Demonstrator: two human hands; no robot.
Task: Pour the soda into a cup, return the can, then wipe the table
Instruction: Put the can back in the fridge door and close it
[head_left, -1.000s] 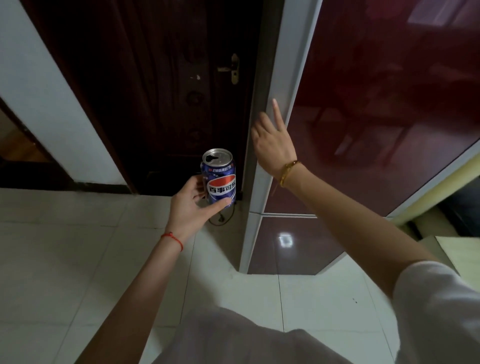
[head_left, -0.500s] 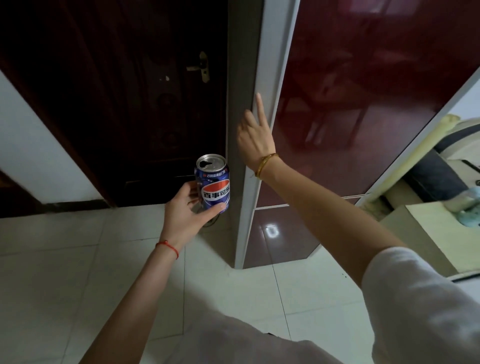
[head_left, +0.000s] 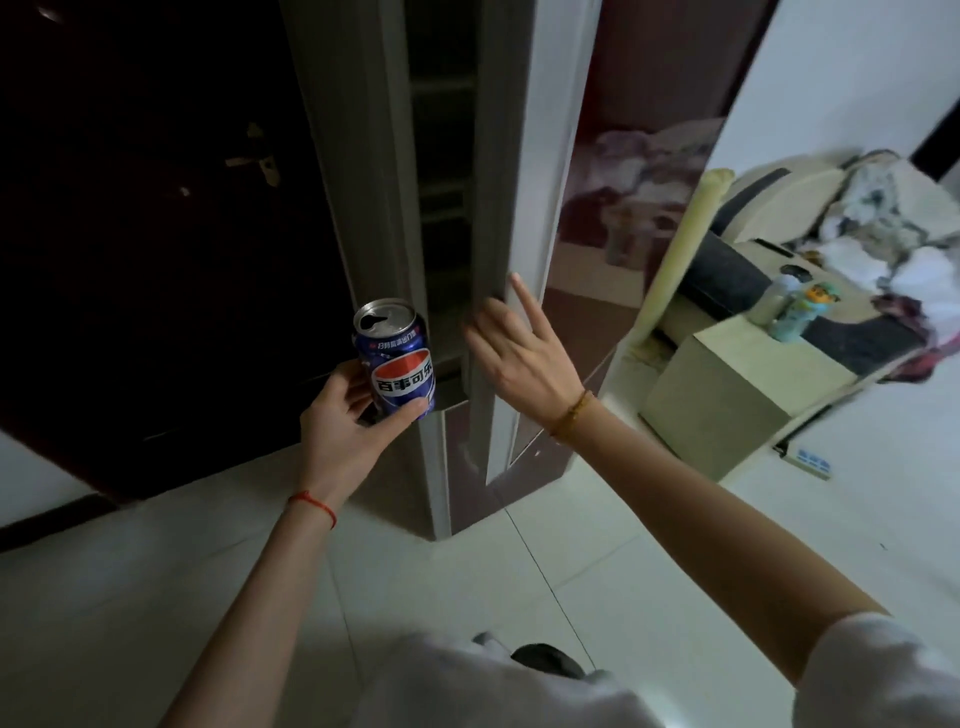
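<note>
Blue aluminium soda can (head_left: 396, 358) with a red-white-blue emblem and an opened pull-tab top stands upright in the air, in front of the gap of a partly open cabinet. The left hand (head_left: 349, 427), a red string round its wrist, grips the can low down, thumb across the front and fingers (head_left: 358, 387) curled behind. Left of it is a dark brown door (head_left: 156, 234) with a brass handle. Right of the can, the right hand (head_left: 519, 364) rests on the edge of the glossy dark-red cabinet door with a white frame (head_left: 535, 218); its fingers look spread and straight, though blurred. Inside the gap, shelves seem to show dimly. Further right a pale square bench (head_left: 727, 410) carries a small teal bottle (head_left: 797, 312), near a sofa (head_left: 810, 223) heaped with cloth.
</note>
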